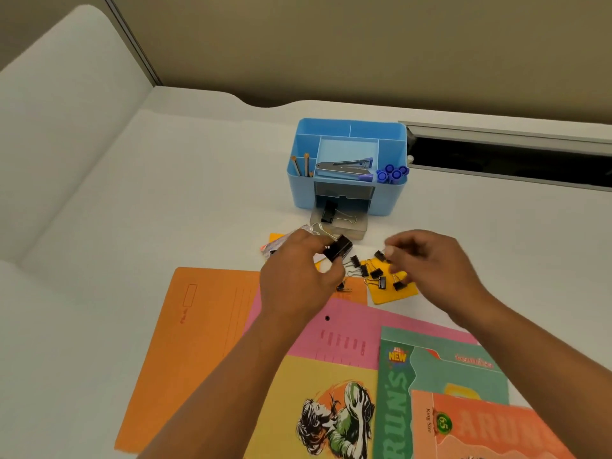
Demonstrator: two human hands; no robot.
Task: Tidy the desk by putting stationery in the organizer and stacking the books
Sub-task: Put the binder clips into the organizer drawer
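An office cubicle: white desk (165, 193), beige partition walls (364, 44), blue stationery organizer (347, 190).
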